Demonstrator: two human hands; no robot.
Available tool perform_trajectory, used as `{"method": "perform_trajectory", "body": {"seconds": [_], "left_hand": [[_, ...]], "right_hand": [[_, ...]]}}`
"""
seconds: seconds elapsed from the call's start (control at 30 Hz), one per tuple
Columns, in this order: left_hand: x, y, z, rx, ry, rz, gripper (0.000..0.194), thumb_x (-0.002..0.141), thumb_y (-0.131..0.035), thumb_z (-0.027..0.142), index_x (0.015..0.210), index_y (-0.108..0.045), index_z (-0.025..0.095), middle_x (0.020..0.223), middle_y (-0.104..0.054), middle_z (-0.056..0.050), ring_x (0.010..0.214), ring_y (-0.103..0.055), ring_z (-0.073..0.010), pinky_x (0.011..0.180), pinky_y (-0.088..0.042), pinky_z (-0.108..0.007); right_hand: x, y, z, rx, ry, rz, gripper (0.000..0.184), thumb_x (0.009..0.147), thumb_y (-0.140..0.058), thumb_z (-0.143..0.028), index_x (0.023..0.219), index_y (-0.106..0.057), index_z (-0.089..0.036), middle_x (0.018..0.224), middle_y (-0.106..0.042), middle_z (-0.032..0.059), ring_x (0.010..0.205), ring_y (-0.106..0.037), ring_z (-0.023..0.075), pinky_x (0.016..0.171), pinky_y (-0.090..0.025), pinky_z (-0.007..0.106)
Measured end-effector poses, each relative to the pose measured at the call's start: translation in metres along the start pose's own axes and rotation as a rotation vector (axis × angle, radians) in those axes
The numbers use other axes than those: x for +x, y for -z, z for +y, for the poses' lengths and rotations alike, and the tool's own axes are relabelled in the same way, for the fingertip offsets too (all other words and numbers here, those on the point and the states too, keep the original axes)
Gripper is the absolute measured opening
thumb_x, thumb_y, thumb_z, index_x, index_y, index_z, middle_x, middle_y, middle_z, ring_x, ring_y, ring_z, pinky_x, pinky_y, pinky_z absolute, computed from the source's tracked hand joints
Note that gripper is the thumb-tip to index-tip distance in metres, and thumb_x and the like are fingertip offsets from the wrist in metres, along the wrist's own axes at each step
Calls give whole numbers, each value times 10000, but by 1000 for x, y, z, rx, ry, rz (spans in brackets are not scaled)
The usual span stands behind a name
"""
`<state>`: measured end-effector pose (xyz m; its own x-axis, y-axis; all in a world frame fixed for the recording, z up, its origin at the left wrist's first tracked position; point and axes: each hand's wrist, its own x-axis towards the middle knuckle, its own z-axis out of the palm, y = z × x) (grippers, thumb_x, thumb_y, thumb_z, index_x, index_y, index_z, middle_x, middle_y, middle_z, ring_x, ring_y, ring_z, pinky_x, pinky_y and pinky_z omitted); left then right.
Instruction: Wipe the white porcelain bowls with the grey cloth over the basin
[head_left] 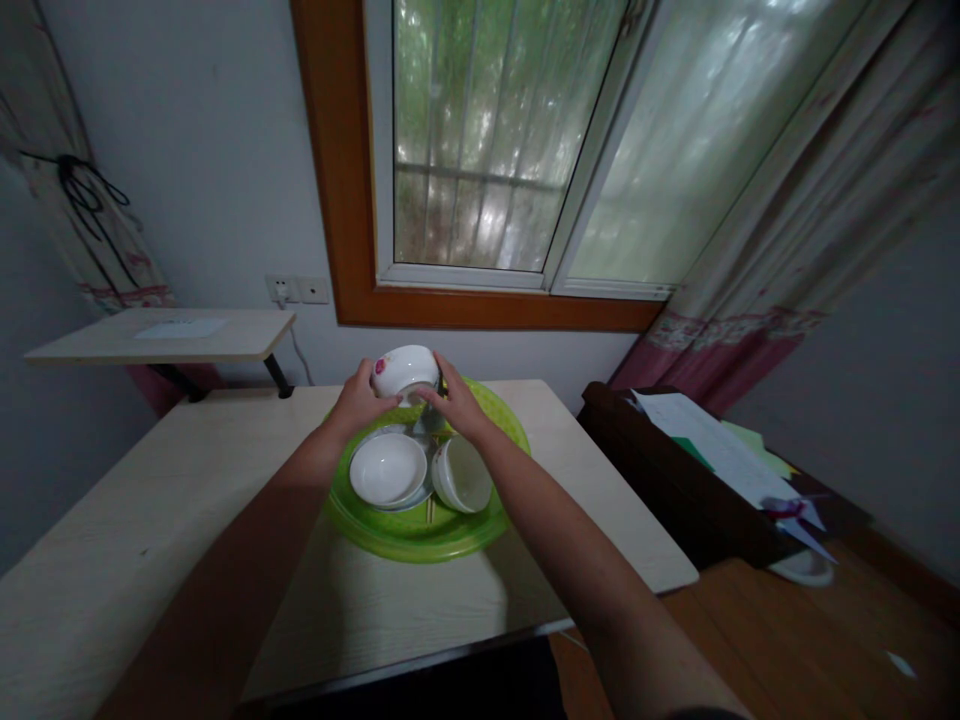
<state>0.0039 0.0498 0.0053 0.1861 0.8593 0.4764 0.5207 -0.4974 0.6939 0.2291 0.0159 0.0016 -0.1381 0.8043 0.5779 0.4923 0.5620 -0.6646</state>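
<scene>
A white bowl point(409, 368) with a red flower on its side is gripped between my two hands, tipped so its foot faces me. My left hand point(358, 400) holds its left side, and my right hand point(456, 402) holds its right side. Below it lies a round green tray point(420, 548). On the tray's left part rests a white bowl or dish point(386, 468) over a plate whose edge shows. To the right, white bowls point(463, 474) lie tilted on their side, one inside another. Thin sticks point(430, 510), perhaps chopsticks, show partly between them.
The tray sits on a pale wooden table point(292, 600). A small raised shelf point(172, 335) with a paper on it stands at the back left. To the right, a dark wooden piece of furniture point(675, 490) bears papers. Behind is a window point(487, 140).
</scene>
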Motion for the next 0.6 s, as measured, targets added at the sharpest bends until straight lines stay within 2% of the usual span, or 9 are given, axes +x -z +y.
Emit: {"method": "perform_trajectory", "body": {"seconds": [0.17,0.33,0.47,0.6], "left_hand": [[3,-4,-12,-203,4,-57,559,645,-796,430,1024,-450,210,970,-596,-26,911,-628,-212,781,-528,-332],[4,-10,-18,-309,-13,-81,621,660,-790,399,1119,-414,217,1120,-582,-68,1021,-626,-225,801,-539,-325],[2,-11,-17,-249,-9,-81,650,667,-779,380,1176,-411,211,1169,-567,-96,1033,-617,-230,760,-543,-312],[1,-10,-15,-81,-100,-86,629,652,-773,330,1175,-449,204,1110,-597,-86,1009,-613,-233,796,-533,-337]], "right_hand": [[2,-4,10,117,-63,42,767,844,-746,-486,1498,-449,-218,1504,-537,139,1357,-535,297,1167,-406,490],[2,-5,12,59,-66,80,780,797,-795,-439,1459,-456,-202,1444,-562,156,1318,-545,303,1144,-420,503],[2,-3,7,-34,25,94,788,794,-801,-369,1467,-434,-184,1424,-552,170,1318,-531,303,1158,-405,493],[2,0,3,-145,148,37,752,812,-777,-275,1473,-429,-188,1429,-537,173,1351,-493,303,1190,-368,500]]}}
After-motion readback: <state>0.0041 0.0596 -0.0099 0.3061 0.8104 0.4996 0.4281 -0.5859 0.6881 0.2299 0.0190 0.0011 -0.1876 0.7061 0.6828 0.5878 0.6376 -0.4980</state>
